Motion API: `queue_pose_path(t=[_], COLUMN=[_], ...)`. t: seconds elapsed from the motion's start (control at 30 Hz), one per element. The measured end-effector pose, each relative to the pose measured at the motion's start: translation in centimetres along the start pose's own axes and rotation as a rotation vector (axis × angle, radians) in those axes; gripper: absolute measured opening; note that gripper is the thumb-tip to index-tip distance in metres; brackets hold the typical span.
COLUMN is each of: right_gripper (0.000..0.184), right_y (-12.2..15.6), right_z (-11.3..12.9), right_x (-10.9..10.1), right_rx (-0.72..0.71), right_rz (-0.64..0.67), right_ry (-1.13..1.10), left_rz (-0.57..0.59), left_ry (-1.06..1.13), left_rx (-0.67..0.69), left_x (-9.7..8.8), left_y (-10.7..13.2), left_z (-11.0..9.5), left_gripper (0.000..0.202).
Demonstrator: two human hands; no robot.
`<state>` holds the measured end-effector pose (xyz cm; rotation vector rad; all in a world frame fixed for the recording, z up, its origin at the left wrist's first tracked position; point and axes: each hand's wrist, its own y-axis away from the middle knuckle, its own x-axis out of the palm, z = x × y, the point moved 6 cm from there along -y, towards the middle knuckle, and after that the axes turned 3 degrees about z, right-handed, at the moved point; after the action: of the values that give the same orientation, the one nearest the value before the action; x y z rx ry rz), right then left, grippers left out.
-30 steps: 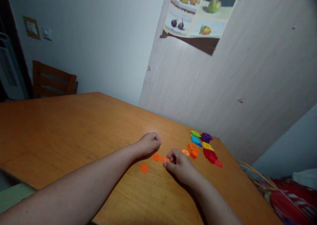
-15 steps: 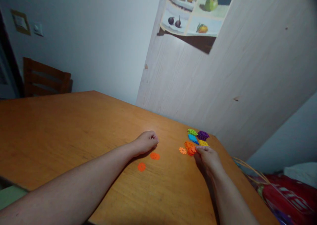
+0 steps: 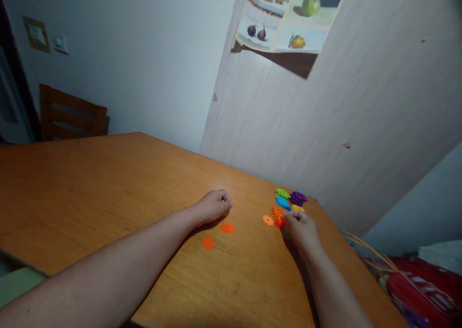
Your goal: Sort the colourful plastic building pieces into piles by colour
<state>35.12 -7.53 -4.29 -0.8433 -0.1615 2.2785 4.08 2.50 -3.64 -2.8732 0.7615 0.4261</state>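
My left hand [image 3: 215, 206] rests on the wooden table [image 3: 115, 174] with its fingers curled into a fist. Whatever is inside it, if anything, is hidden. Just below that wrist lie orange pieces [image 3: 227, 228], and a single round orange disc [image 3: 208, 243] sits nearer to me. My right hand [image 3: 303, 228] is closed in a pinch at the right side of a pile of orange notched discs [image 3: 277, 213]. Its fingertips hide what they grip. A lighter orange flower-shaped disc [image 3: 268, 220] lies left of that pile.
Behind the orange pile are heaps of green discs [image 3: 282, 193], purple discs [image 3: 298, 198], blue discs [image 3: 283, 202] and yellow discs [image 3: 298, 208], near the table's far right corner. A wooden chair [image 3: 72, 113] stands at the far left. Red bags [image 3: 422, 289] lie beyond the right edge.
The view has shifted slightly, moving everything a little to the right. My right hand has barely moved at the orange pile; the left fist stays in place.
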Motion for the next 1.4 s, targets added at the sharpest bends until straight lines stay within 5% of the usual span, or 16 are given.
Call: queue_pose_path(t=[0.3,0.5,0.87,1.1,1.4], right_gripper=[0.025,0.029,0.015,0.034,0.020], right_y=[7.6,9.8,9.4,9.5,8.9], right_z=[9.3,11.1,10.5,11.4,12.4], right_x=[8.1,9.6,9.7,8.9,7.8], right_rx=[-0.399,-0.488,-0.444,-0.537,-0.563], right_rz=[0.506,0.650,0.594,0.492,0.427], right_ry=[0.154,0.329,0.298,0.185,0.182], left_rz=[0.220,0.402,0.329,0.221,0.301], left_ry=[-0.267,-0.339,-0.346,-0.091,0.340], left_rx=[0.038,-0.016,0.012,-0.064,-0.093], left_x=[-0.1,0.7,0.7,0.7,2.1], left_y=[0.0,1.3,1.2,0.6,1.1], left_z=[0.3,-0.2,0.0,0.2,-0.1], left_gripper=[0.011,0.020,0.018,0.027,0.038])
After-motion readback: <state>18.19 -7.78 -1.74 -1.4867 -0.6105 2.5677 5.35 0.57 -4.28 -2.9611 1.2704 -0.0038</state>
